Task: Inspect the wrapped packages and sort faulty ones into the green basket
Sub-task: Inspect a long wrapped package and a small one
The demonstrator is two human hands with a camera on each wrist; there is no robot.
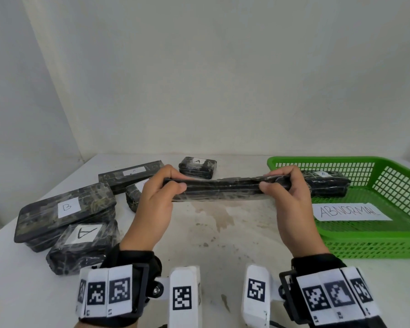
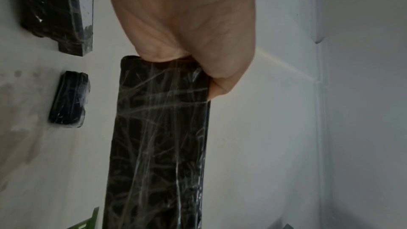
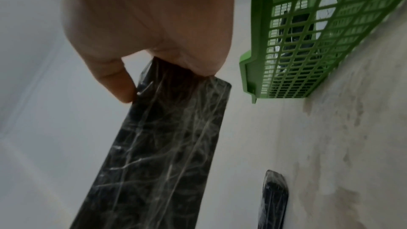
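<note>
I hold a long, flat black package (image 1: 223,189) wrapped in clear film, level above the table's middle. My left hand (image 1: 162,185) grips its left end and my right hand (image 1: 278,183) grips its right end, thumbs toward me. The wrist views show the package (image 2: 158,145) (image 3: 158,154) running away from each palm, its film creased. The green basket (image 1: 388,242) stands at the right with a paper reading ABNORMAL (image 1: 348,211) and one wrapped package (image 1: 327,183) labelled A inside.
Several more wrapped black packages lie at the left: one labelled B (image 1: 66,209), one labelled A (image 1: 83,242) near me, a long one (image 1: 130,174), and a small one (image 1: 197,167) at the back. The white table (image 1: 218,233) is stained in the middle.
</note>
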